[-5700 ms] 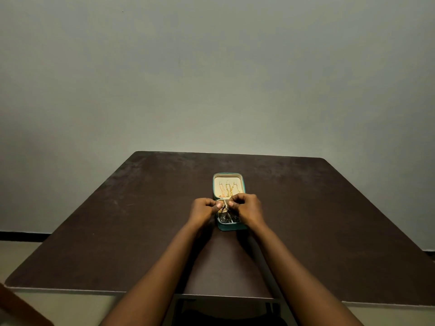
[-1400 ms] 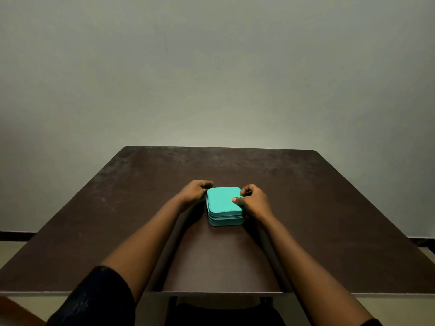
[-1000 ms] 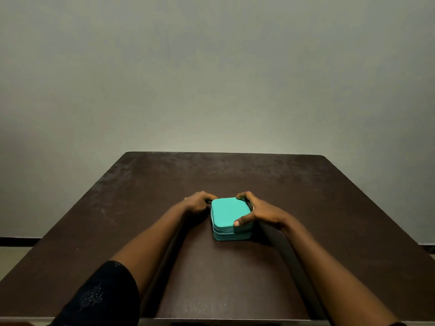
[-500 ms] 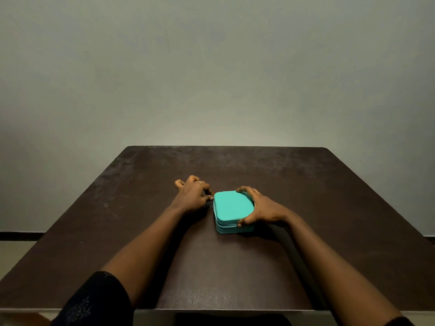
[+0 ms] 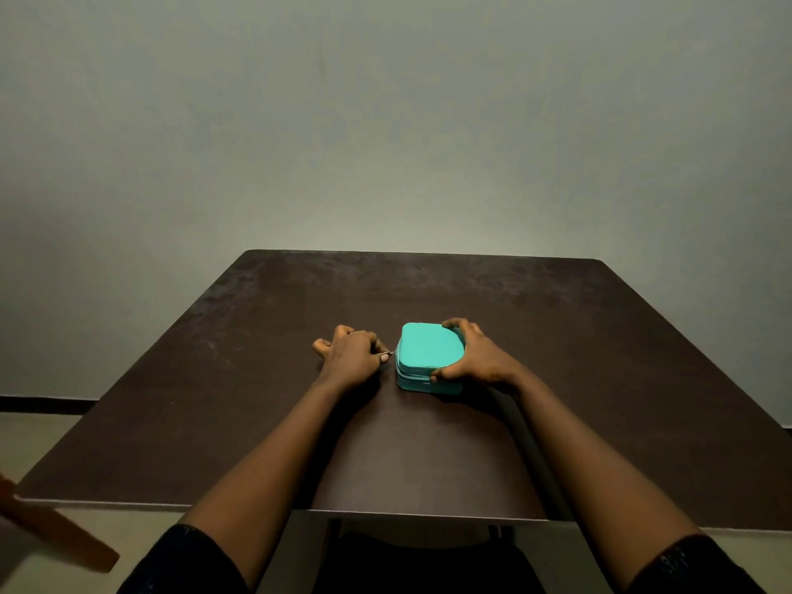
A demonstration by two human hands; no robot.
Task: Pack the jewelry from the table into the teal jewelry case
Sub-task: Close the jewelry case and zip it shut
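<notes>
teal jewelry case (image 5: 430,351): lid down, frame centre on table (image 5: 600,336) | right hand (image 5: 475,358): clamped round its right edge, likely bracing against the pull | left hand (image 5: 351,353): pinching zipper pull (image 5: 391,352) at left side, apparently zipping shut

a dark brown table (image 5: 240,379) stands against a plain grey-green wall (image 5: 385,122), dimly lit, pale floor (image 5: 25,426) beside.
</notes>
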